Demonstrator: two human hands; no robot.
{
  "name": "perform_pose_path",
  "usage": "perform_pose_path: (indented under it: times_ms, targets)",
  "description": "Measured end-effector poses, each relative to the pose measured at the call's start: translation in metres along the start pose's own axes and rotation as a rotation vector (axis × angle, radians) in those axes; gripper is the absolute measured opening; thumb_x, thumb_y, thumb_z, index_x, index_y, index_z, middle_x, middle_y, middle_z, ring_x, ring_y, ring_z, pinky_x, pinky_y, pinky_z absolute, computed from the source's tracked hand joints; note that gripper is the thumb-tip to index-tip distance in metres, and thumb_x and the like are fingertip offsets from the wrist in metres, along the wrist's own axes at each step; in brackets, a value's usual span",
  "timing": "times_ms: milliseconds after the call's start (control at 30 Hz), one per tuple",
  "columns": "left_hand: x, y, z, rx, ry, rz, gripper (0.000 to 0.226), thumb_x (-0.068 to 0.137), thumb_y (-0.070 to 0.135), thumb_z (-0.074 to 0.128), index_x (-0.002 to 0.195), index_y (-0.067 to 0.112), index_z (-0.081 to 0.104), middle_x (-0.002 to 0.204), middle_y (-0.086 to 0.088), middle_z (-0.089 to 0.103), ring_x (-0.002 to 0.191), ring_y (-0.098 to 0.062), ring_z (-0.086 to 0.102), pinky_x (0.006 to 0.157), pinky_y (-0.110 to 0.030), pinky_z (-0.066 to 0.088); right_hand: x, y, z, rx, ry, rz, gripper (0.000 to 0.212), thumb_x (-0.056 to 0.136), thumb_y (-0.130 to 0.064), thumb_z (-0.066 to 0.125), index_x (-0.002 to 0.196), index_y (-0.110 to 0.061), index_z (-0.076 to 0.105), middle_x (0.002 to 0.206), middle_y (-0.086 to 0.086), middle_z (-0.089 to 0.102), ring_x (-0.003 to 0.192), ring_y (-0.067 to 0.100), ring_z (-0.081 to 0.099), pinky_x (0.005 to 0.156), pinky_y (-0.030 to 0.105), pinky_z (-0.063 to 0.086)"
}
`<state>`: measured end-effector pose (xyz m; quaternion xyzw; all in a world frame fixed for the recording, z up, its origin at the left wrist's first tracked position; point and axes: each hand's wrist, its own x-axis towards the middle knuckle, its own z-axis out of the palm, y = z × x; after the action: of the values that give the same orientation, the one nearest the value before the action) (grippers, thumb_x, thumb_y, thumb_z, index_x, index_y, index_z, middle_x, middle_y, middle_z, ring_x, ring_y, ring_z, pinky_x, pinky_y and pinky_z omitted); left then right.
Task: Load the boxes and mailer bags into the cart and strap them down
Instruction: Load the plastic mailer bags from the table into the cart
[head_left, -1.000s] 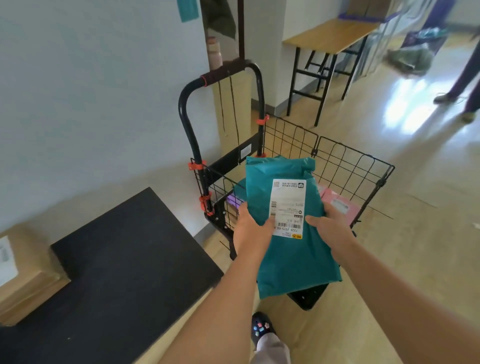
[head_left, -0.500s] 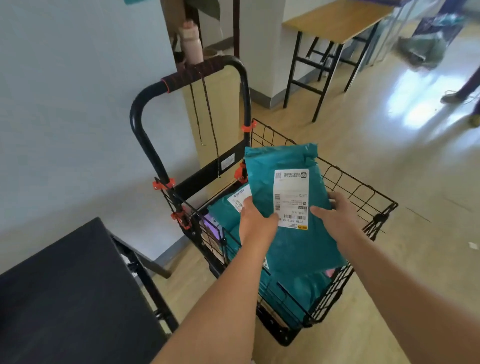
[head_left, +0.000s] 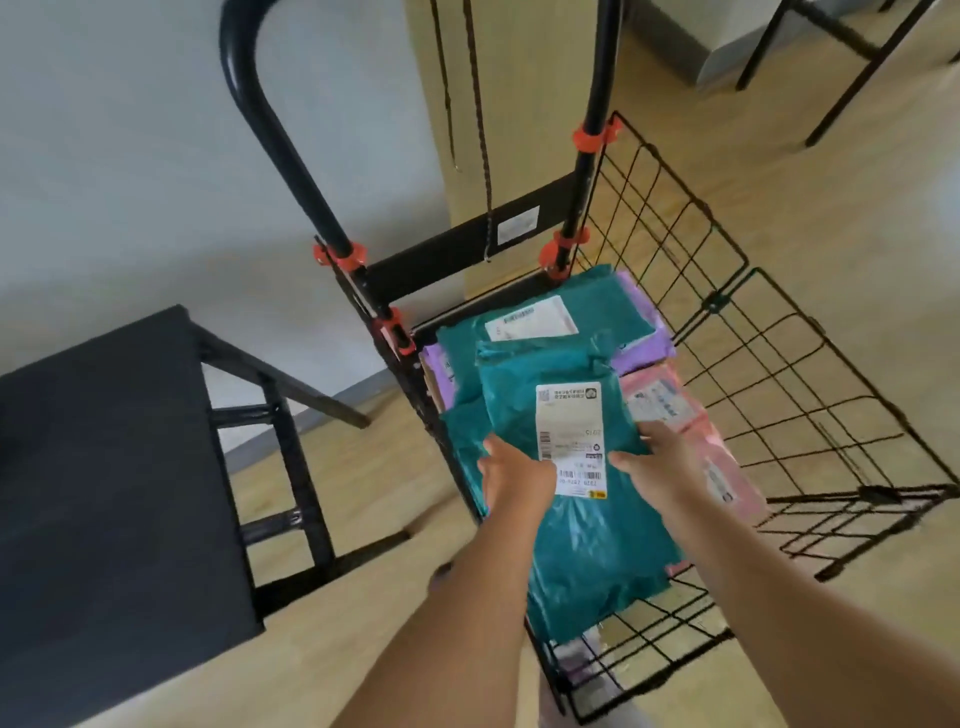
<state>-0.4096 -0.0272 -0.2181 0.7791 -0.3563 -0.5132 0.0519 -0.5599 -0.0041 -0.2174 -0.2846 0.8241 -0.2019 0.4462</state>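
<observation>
- Saw a black table (head_left: 104, 493) filling the lower left, set on pale wood floor (head_left: 805, 171) just beside the cart.
- Found the cart (head_left: 727, 332), a black wire basket under a tall looped handle (head_left: 270, 119), with its wire panels on the right and near sides leaning outward.
- Noted two dark cords (head_left: 480, 130) hanging down between the handle's uprights.
- Located the teal mailer bag (head_left: 597, 545) inside the basket, lying lengthwise on top of the pile, label side up, near end at the basket's near wire edge.
- Made out under it a second teal bag (head_left: 462, 332) toward the handle, a purple bag (head_left: 647, 338) showing at the far right, and a pink bag (head_left: 696, 431) along the right side.
- Caught the left hand (head_left: 514, 475) gripping the teal mailer bag's left edge, thumb on its top face.
- Caught the right hand (head_left: 654, 462) gripping its right edge, thumb lying beside the label.
- Could read nothing on the white shipping label (head_left: 571, 436) beyond barcodes; print too blurred.
- Spotted orange clips (head_left: 592, 137) on the uprights, at the basket's joints.
</observation>
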Motion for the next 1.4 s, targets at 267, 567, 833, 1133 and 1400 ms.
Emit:
perform_pose_path:
  times_ms: [267,567,833,1133,1400]
  targets:
    - [0.023,-0.031,0.028,-0.021,0.068,-0.272,0.086,0.086,0.007,0.060,0.153,0.015,0.006,0.142,-0.021,0.036,0.120,-0.037,0.051,0.094,-0.045,0.051,0.040,0.030,0.038,-0.276,-0.269,0.049,0.014,0.085,-0.007,0.067,0.086,-0.017,0.057,0.079,0.003,0.066,0.067,0.016,0.062,0.071,0.039,0.056]
    - [0.036,-0.033,0.040,0.086,0.011,-0.367,0.099,0.088,0.004,0.053,0.150,0.013,-0.023,0.150,-0.023,0.035,0.124,-0.032,0.053,0.099,-0.040,0.050,0.043,0.030,0.055,-0.393,-0.437,0.031,0.040,0.095,-0.024,0.058,0.132,-0.012,0.049,0.115,0.007,0.065,0.079,0.017,0.061,0.058,0.029,0.043]
    - [0.017,-0.024,0.022,0.126,-0.092,-0.254,0.084,0.089,0.006,0.053,0.154,0.012,0.000,0.147,-0.020,0.033,0.127,-0.035,0.047,0.100,-0.043,0.048,0.033,0.007,0.050,-0.369,-0.368,-0.093,0.043,0.097,-0.016,0.050,0.139,-0.019,0.047,0.116,0.006,0.066,0.054,0.007,0.046,0.048,0.024,0.033]
    - [-0.017,0.005,-0.012,0.312,-0.054,0.029,0.056,0.092,0.006,0.047,0.145,0.004,0.028,0.141,-0.020,0.043,0.125,-0.034,0.048,0.096,-0.039,0.043,0.006,-0.042,0.028,-0.593,-0.290,-0.288,0.029,0.094,-0.007,0.042,0.068,-0.012,0.053,0.067,0.002,0.053,0.054,0.014,0.044,0.049,0.028,0.032]
    - [-0.050,0.021,-0.055,0.360,0.100,0.214,0.038,0.092,0.005,0.049,0.129,0.012,0.054,0.124,-0.011,0.059,0.108,-0.029,0.059,0.088,-0.037,0.053,-0.034,-0.093,0.017,-0.556,-0.218,-0.475,0.024,0.098,-0.018,0.048,0.104,-0.013,0.071,0.100,0.005,0.069,0.087,0.022,0.061,0.074,0.028,0.047]
